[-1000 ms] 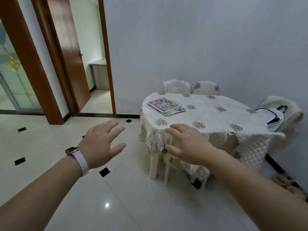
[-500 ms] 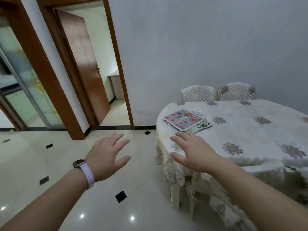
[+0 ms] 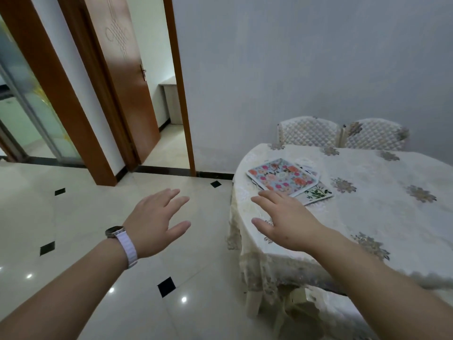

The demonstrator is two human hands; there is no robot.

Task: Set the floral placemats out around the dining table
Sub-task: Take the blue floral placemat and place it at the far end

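Head view: the task appears to be at its start. The floral placemats (image 3: pixel 282 176) lie in one overlapping stack at the left end of the worktop (image 3: pixel 382 217), and none is set at a place. A green-leaf mat (image 3: pixel 317 193) protrudes from under the stack on its right.

- Left hand (image 3: pixel 154 222): over the floor, left of the worktop. Grip wide, holding nothing.
- Right hand (image 3: pixel 286 222): over the worktop's left edge, just near of the stack. Grip wide, holding nothing. Contact with the cloth cannot be determined.

Remaining: pick up the stack and distribute every mat around the worktop.

Containers: none in view. The mats rest directly on the tablecloth.
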